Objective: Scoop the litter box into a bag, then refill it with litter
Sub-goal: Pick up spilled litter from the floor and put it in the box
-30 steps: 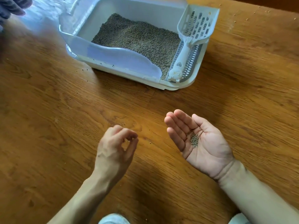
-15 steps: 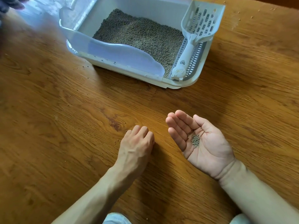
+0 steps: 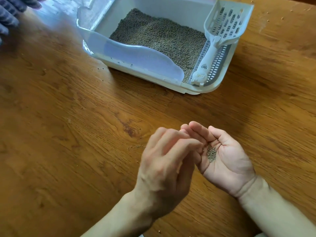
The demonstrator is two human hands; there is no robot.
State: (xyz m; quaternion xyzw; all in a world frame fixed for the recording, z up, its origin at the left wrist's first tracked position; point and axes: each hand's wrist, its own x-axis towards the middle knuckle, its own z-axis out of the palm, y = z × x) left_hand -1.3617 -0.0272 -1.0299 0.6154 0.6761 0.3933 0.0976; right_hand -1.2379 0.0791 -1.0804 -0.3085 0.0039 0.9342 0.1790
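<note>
head view, left hand (image 3: 164, 168) blurred, fingertips hide right hand (image 3: 224, 159) fingers

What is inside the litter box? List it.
The litter box holds grey litter, heaped higher at the back. A white slotted scoop lies along its right side on a grate. Anything buried under the litter is hidden.

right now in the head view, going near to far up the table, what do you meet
left hand → small pile of litter grains in the right palm → litter box front wall → litter bed → scoop head
</note>
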